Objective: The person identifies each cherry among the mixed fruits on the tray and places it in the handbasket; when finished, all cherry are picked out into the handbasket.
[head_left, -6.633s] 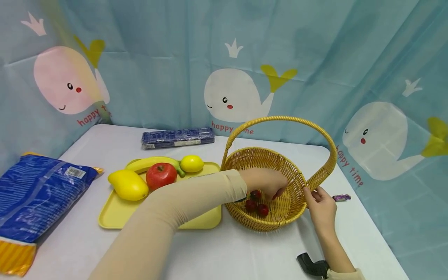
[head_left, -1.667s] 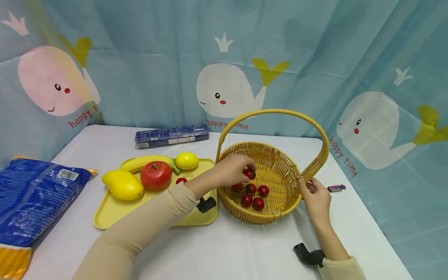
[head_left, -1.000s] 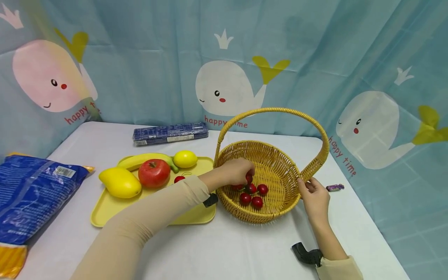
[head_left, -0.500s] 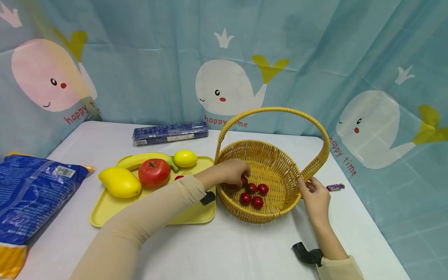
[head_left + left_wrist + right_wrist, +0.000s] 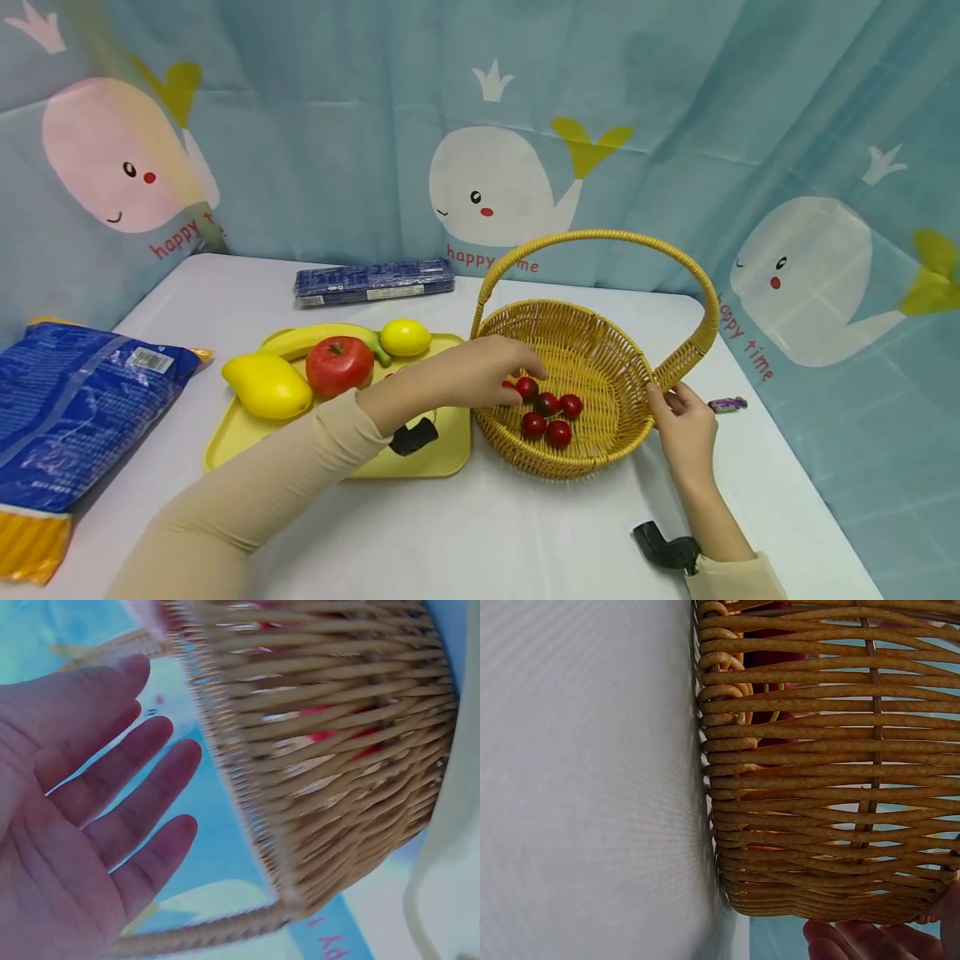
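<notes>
My left hand hovers over the near-left rim of the yellow wicker basket, fingers spread and holding nothing; the left wrist view shows its palm and loosely extended fingers. Inside the basket several red cherries lie together on the left side of the bottom. On the other side my right hand grips the basket's right rim by the foot of the arched handle. In the right wrist view its fingers show at the lower edge beside the woven wall.
Left of the basket, a yellow tray bears an apple, a banana, a lemon and a mango. A blue packet lies behind, a blue bag far left, a purple-wrapped candy right.
The left hand held a cherry over the basket, lowered it among the others, let go and drew back left with fingers opened. More cherries lie inside than at first. The right hand stayed at the rim.
</notes>
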`<state>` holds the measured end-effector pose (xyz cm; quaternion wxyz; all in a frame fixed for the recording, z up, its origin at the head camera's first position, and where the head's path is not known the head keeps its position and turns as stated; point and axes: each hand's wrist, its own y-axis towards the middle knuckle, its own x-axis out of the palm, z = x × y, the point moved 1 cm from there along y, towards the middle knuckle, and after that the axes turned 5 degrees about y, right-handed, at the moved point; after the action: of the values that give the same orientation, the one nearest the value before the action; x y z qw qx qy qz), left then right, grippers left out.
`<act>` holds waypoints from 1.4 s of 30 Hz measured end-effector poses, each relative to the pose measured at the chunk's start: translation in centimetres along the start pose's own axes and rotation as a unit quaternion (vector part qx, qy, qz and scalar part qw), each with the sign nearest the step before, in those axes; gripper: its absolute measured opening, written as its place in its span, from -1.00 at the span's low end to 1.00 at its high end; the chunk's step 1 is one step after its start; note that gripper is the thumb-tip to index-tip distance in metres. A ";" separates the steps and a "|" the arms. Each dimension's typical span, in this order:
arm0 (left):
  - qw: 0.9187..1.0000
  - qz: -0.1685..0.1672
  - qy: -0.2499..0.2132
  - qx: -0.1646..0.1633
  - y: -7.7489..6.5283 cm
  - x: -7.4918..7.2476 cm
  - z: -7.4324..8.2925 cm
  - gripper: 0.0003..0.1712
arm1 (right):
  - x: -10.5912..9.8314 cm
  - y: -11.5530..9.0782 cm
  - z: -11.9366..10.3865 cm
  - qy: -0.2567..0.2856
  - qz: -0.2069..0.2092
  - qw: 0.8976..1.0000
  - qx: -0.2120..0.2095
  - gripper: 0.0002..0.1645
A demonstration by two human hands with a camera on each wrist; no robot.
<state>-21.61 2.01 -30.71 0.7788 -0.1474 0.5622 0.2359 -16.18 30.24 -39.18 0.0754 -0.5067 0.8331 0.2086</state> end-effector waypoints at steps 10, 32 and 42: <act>0.991 0.100 -0.072 -0.046 -7.4 -0.9 -1.5 -0.60 | -0.4 0.4 0.2 0.008 -0.003 1.000 0.003 -0.51; 0.988 0.029 0.029 -0.146 -7.4 3.8 -7.1 -0.63 | -0.1 0.2 0.7 0.004 -0.005 1.000 0.014 -0.49; 0.990 0.031 0.055 -0.126 -7.2 4.8 -7.9 -0.70 | -0.1 0.2 0.6 0.014 -0.005 1.000 0.008 -0.49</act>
<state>-22.88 -6.96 -38.07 0.7144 -0.2399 0.5742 0.3201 -16.36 30.61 -39.70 0.0687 -0.5131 0.8333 0.1940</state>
